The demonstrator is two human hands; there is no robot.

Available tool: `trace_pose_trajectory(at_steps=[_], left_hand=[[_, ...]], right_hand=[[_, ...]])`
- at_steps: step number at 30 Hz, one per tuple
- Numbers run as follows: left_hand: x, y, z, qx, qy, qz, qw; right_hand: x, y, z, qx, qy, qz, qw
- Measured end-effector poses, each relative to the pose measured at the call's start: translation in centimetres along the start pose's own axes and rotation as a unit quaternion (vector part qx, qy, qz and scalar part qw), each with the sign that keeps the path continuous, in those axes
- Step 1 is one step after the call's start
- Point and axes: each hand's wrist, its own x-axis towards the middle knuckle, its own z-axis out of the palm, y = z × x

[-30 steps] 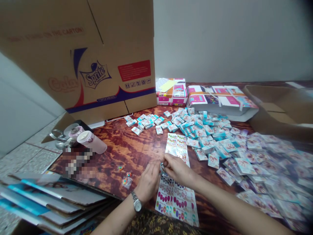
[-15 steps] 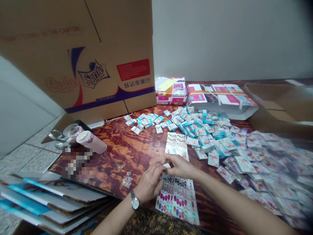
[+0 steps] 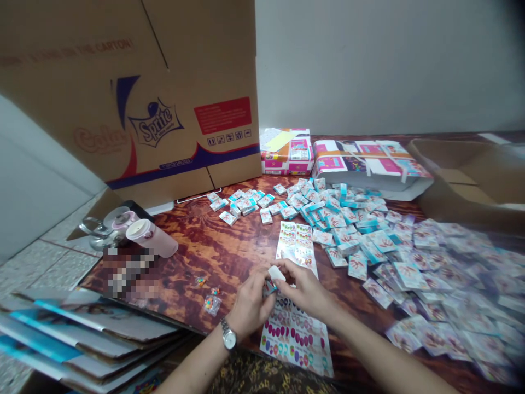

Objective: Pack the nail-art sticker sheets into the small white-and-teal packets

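Note:
My left hand [image 3: 249, 305], with a silver wristwatch [image 3: 229, 337] on its wrist, pinches a small teal-and-white packet [image 3: 269, 288]. My right hand [image 3: 302, 287] holds a small white piece [image 3: 276, 273] in its fingertips, just above that packet. Both hands are over a printed sticker sheet [image 3: 293, 339], and a second sheet [image 3: 296, 246] lies beyond them. Several small white-and-teal boxes [image 3: 340, 221] are heaped to the right, with flat printed packets [image 3: 443, 306] farther right. Two tiny bags of coloured pieces [image 3: 212, 305] lie left of my hands.
A tall cardboard carton [image 3: 135, 109] stands at the back left of the wood-grain table [image 3: 192, 235]. Wrapped parcels [image 3: 367, 161] sit along the wall. A pink-and-white bottle [image 3: 151, 238] lies left, a flattened cardboard stack [image 3: 82, 328] lies front left, and an open carton [image 3: 463, 175] stands right.
My hands have risen slightly and drawn closer together. The white piece now shows more clearly above the packet. The view has tilted a little, while the surrounding items stay in place.

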Motion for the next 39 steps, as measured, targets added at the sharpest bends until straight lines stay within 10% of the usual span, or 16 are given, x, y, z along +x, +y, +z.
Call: trace_pose_trajectory(at_steps=[32,39], left_hand=[[-0.8,-0.4,2.2,0.220,0.017,-0.032,0.975],[-0.8,-0.9,2.8,0.168,0.026,-0.038,0.985]], right_hand=[[-1.2,0.1,4.9,-0.164,0.177,-0.062,0.968],[-1.4,1.2,5.5,-0.133,0.116,-0.089,0.980]])
